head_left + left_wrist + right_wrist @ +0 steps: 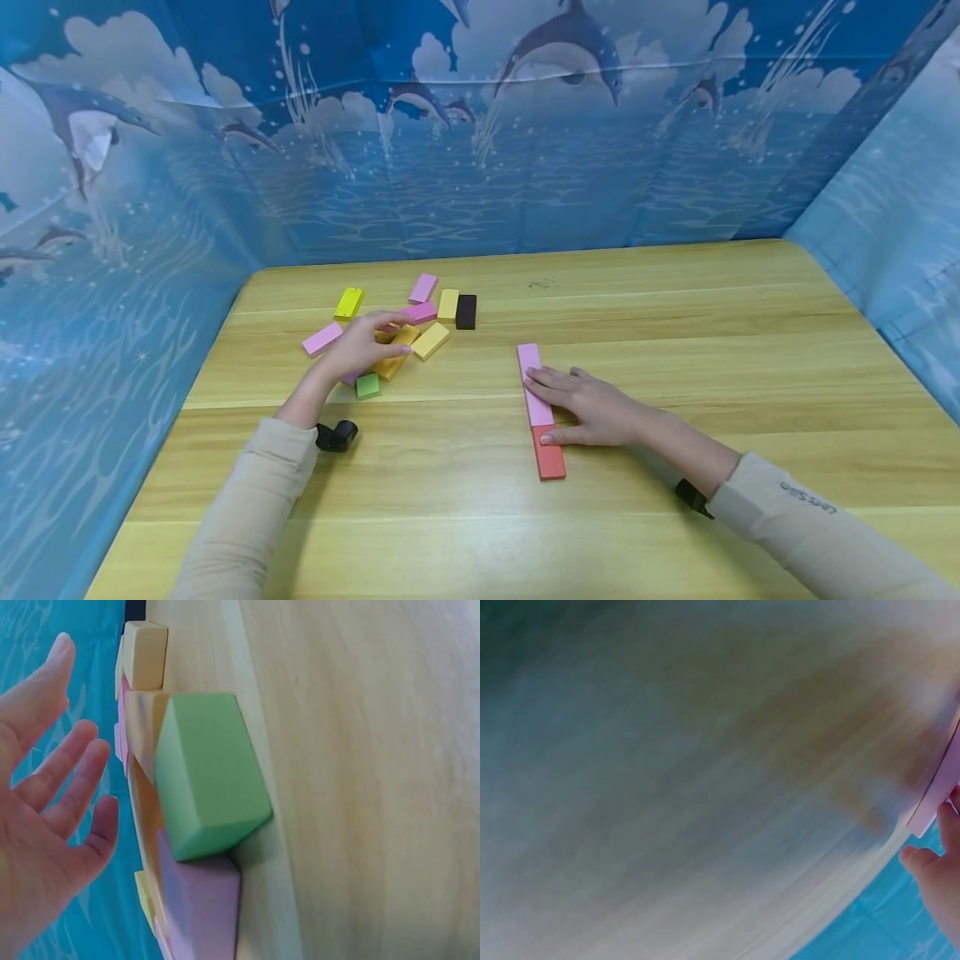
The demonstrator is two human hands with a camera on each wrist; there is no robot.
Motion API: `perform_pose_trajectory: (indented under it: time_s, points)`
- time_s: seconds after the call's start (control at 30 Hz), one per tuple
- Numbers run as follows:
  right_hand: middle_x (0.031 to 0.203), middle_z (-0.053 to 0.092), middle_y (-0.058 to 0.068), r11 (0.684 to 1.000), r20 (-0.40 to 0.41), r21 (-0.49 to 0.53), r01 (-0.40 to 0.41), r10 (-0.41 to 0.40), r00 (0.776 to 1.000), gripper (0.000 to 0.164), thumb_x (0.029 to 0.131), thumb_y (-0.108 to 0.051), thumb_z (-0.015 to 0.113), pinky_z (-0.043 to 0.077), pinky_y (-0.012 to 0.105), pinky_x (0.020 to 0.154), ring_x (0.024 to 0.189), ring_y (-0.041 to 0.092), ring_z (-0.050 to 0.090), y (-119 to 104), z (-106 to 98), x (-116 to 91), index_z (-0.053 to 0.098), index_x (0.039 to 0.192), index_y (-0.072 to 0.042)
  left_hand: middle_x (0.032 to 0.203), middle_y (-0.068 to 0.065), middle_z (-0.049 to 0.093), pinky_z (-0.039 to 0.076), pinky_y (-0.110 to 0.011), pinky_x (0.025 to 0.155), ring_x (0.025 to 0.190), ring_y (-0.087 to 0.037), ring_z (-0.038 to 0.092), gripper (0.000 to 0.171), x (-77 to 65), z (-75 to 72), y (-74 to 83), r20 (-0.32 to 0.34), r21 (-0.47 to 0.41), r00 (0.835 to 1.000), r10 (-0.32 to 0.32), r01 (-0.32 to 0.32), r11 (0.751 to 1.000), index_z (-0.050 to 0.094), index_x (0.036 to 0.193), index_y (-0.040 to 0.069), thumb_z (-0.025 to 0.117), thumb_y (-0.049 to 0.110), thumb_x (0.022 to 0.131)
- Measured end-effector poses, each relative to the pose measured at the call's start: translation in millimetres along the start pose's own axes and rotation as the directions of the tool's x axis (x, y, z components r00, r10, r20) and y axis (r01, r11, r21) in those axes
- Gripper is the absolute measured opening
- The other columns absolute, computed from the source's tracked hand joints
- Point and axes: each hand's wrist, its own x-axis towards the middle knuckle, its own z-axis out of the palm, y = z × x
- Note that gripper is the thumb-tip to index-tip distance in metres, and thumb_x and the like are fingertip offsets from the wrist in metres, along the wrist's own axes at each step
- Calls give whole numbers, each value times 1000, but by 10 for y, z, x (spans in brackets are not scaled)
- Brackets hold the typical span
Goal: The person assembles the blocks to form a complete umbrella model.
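Observation:
My left hand (362, 343) hovers over a loose group of coloured blocks, thumb and fingers spread apart. Beneath it lie orange blocks (395, 364), partly covered by the hand. In the left wrist view nothing shows between its fingers; a green block (210, 772) and a purple block (202, 907) are close by. My right hand (596, 408) lies over a straight row of pink (528, 357) and red (551, 465) blocks, fingertips on the pink part and thumb on the red block. Whether the pink part is one block or two, I cannot tell.
Around the left hand are a bright yellow block (348, 303), pink blocks (423, 287), pale yellow blocks (431, 342) and a black block (467, 312). Blue dolphin-print cloth (480, 192) hangs behind and beside the wooden table (712, 317).

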Motion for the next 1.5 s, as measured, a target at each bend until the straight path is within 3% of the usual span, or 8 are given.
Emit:
perform_pose_trajectory:
  time_s: [0.23,0.53,0.83,1.23,1.5]
  points:
    - [150,28,13,1000,6,13,-2,2,1000,77,87,-51,57,24,60,103,137,29,25,-3,8,4,34,144,-4,122,-17,58,44,-45,93,110,-32,55,50,-51,-1,-39,-62,46,997,-42,45,998,56,125,0,74,16,80]
    - [150,28,12,1000,9,30,-9,9,1000,77,87,-51,57,24,59,103,137,29,25,-6,12,-2,34,144,-4,116,-18,60,47,-42,86,98,-29,59,52,-138,85,-102,-121,133,992,-26,42,990,60,121,-2,78,17,76]
    - [150,28,13,999,5,42,-10,10,1000,77,87,-51,58,24,59,103,137,30,25,10,11,-1,34,143,-4,102,-14,65,50,-37,76,86,-23,60,53,-215,156,-95,-174,214,981,-85,122,969,62,118,-2,79,22,74]
    - [150,28,13,999,5,51,-6,5,1000,77,87,-49,59,25,59,103,137,30,25,1,-9,7,35,143,-3,101,-13,66,48,-33,72,84,-22,61,56,-178,148,-35,-153,209,971,-181,211,955,60,121,-2,79,22,74]
    - [150,28,14,998,4,55,-2,2,1000,76,87,-48,59,25,59,102,137,31,25,12,5,-2,35,143,-3,102,-15,66,45,-32,72,86,-25,58,47,-176,131,-37,-230,109,951,-209,238,965,64,115,0,78,18,73]
